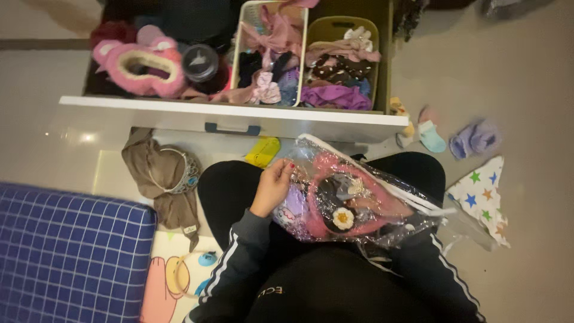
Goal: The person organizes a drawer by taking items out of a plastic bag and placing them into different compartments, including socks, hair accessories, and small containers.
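Seated on the floor, legs in black trousers, facing an open white drawer [233, 119]. Left hand [272, 186] curled around the near-left edge of a clear plastic pouch [359, 200], fingers on its front face, thumb tucked behind. Pouch resting on the lap, just in front of the drawer's front panel, tilted toward the right. Inside the pouch: a pink headband [326, 206], a dark piece with a white flower [343, 218], other small hair bits packed close. Right hand hidden behind the pouch; only a black sleeve with white stripes [448, 272] visible on that side, so impossible to tell whether that hand grips or lies loose.

Inside the drawer: a pink fluffy slipper [146, 69] at the left, a white basket [272, 54] of hair ties in the middle, an olive basket [344, 66] of fabric at the right. Below the drawer's left end, a brown cloth [161, 179] with a silver tiara [185, 173] on it. Just under the drawer handle, a yellow clip [262, 151]. Right of the drawer, small socks [430, 136], a lilac piece [475, 139] and a star-patterned cloth [484, 200]. Far left of the drawer, a blue checked mat [69, 257].
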